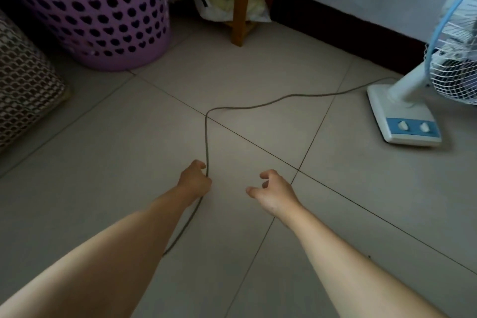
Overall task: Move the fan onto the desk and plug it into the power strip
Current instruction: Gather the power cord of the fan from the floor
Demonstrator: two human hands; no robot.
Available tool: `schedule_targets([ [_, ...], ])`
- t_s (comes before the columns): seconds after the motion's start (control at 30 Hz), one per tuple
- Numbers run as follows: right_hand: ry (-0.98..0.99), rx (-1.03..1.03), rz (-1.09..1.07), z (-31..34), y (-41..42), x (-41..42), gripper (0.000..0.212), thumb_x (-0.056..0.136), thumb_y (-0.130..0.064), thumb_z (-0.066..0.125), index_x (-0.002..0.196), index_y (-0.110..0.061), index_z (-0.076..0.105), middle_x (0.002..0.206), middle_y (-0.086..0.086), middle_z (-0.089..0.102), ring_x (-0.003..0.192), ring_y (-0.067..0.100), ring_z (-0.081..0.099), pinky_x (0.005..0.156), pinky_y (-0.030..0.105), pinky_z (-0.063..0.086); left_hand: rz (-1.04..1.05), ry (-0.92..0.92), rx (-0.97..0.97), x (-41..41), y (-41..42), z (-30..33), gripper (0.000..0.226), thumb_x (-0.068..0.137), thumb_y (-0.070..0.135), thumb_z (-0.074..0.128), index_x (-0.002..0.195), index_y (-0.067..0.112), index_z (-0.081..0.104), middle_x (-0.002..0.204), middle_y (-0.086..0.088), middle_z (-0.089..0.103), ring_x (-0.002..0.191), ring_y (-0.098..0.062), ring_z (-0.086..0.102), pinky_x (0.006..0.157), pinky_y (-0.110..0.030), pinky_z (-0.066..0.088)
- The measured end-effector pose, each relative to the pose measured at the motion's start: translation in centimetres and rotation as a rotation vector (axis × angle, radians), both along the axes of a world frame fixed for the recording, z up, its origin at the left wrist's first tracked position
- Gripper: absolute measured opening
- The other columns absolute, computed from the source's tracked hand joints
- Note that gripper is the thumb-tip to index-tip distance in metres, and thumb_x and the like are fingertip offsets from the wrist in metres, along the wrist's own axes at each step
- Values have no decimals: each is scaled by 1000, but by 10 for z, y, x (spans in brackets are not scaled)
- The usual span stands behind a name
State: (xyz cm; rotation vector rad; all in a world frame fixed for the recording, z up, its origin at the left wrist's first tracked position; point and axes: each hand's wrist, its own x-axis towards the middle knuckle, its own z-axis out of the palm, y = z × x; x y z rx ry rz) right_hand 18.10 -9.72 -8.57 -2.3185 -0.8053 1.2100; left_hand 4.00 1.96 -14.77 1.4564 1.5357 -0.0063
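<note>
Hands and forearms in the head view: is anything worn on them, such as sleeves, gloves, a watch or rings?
Nothing is worn. The left hand and right hand are bare, with no gloves, rings or wristbands visible. Both forearms are bare to the frame's bottom edge; no sleeve, watch or marking shows.

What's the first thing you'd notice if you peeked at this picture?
Probably the big purple plastic basket with heart-shaped holes at the top left. Next, the white and blue electric fan standing on the floor at the right, its thin grey cord snaking across the tiles to the left hand, which grips it.
</note>
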Motion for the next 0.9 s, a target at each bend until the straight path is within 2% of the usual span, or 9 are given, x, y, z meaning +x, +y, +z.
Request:
schedule_targets([
  [0.07, -7, -8, -1, 3, 0, 1, 57, 82, -30, 63, 132, -13, 42, 134, 12, 46, 121, 27, 48, 96, 31, 40, 9, -20, 46, -1, 1, 10, 18, 83, 0, 53, 95, 10, 63, 105, -17, 66, 95, -32, 64, 80, -31, 51],
  [0.13, -30, -15, -4, 10, 2, 2, 54, 84, -26, 59, 133, -13, 42, 135, 11, 46, 121, 27, 49, 94, 30, 41, -17, -56, 98, -1, 8, 26, 25, 84, -4, 48, 71, 14, 60, 92, -16, 67, 78, -27, 63, 70, -29, 51],
  [0.17, -45, -13, -6, 15, 5, 4, 52, 85, -23, 57, 133, -13, 42, 135, 12, 47, 120, 27, 49, 94, 31, 43, -46, -73, 100, -1, 13, 37, 29, 86, -2, 45, 68, 16, 57, 87, -15, 67, 69, -23, 62, 62, -27, 50],
  [0.27, -92, 13, -19, 34, 20, 7, 49, 86, -19, 56, 132, -11, 43, 134, 12, 48, 118, 27, 51, 92, 29, 44, -205, -51, 68, 2, 28, 78, 23, 91, 12, 36, 75, 20, 50, 76, -8, 72, 50, -18, 65, 46, -22, 42],
  [0.43, -174, 120, -24, 79, 56, 9, 54, 88, -22, 57, 137, -19, 37, 136, 12, 47, 120, 28, 50, 92, 28, 41, -481, -77, 174, 11, 47, 139, 25, 92, 11, 34, 77, 26, 46, 66, -3, 67, 49, -17, 60, 39, -17, 39],
  [0.63, -263, 332, -87, 126, 85, 10, 78, 87, -6, 57, 144, -42, 19, 122, 6, 44, 96, 23, 60, 75, 32, 54, -729, -97, 251, 21, 52, 186, 32, 89, 5, 39, 78, 28, 57, 70, 2, 65, 57, -10, 54, 52, -18, 45],
  [0.7, -377, 364, -52, 133, 86, 16, 64, 87, -8, 59, 139, -36, 35, 122, 6, 46, 96, 24, 59, 80, 34, 53, -779, -113, 260, 25, 52, 191, 33, 90, 5, 41, 76, 29, 59, 69, 5, 64, 58, -8, 54, 51, -16, 44],
  [0.8, -467, 444, -62, 136, 82, 30, 19, 89, -13, 57, 104, -19, 66, 113, 9, 52, 89, 22, 56, 74, 28, 45, -778, -165, 298, 32, 53, 195, 32, 87, 5, 46, 72, 29, 62, 71, 4, 67, 57, -5, 55, 51, -13, 45],
  [0.9, -487, 491, -93, 139, 79, 49, 17, 91, -15, 54, 93, -18, 70, 102, 6, 58, 79, 16, 50, 67, 20, 35, -746, -176, 359, 42, 54, 193, 25, 87, 5, 49, 77, 24, 64, 72, 8, 67, 58, -1, 56, 52, -9, 45],
])
